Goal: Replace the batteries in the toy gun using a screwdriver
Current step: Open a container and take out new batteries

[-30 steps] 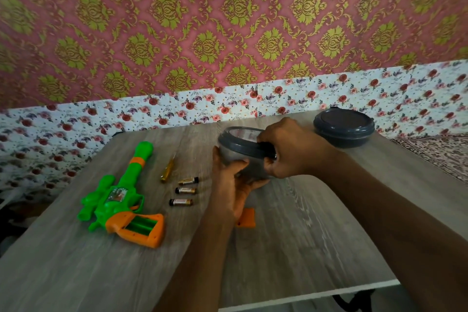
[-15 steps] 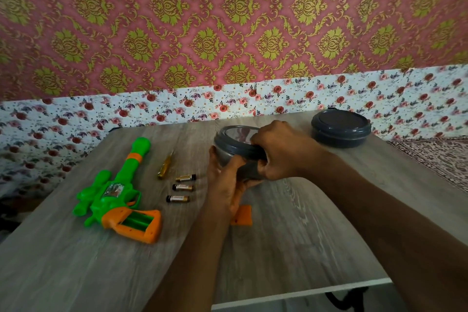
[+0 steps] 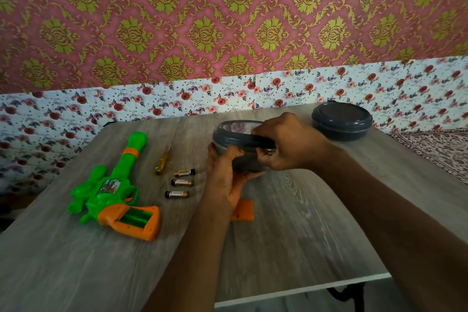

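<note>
A green and orange toy gun (image 3: 111, 190) lies at the left of the table, its battery bay open and empty. Its orange cover (image 3: 244, 210) lies by my left wrist. Three batteries (image 3: 181, 182) rest in a column beside a yellow-handled screwdriver (image 3: 162, 161). A grey round container (image 3: 233, 139) with a clear-topped lid stands at the table's middle. My left hand (image 3: 225, 175) grips its near side. My right hand (image 3: 286, 144) is closed on the lid's right edge.
A second grey lidded container (image 3: 342, 120) stands at the back right corner of the wooden table (image 3: 291, 235). The table's front edge runs bottom right, with a patterned cloth (image 3: 440, 149) beyond its right side. Floral wallpaper backs the table.
Both hands stay on the grey container, the right one working at the lid's edge. The view has shifted slightly; the gun, batteries and screwdriver have not moved.
</note>
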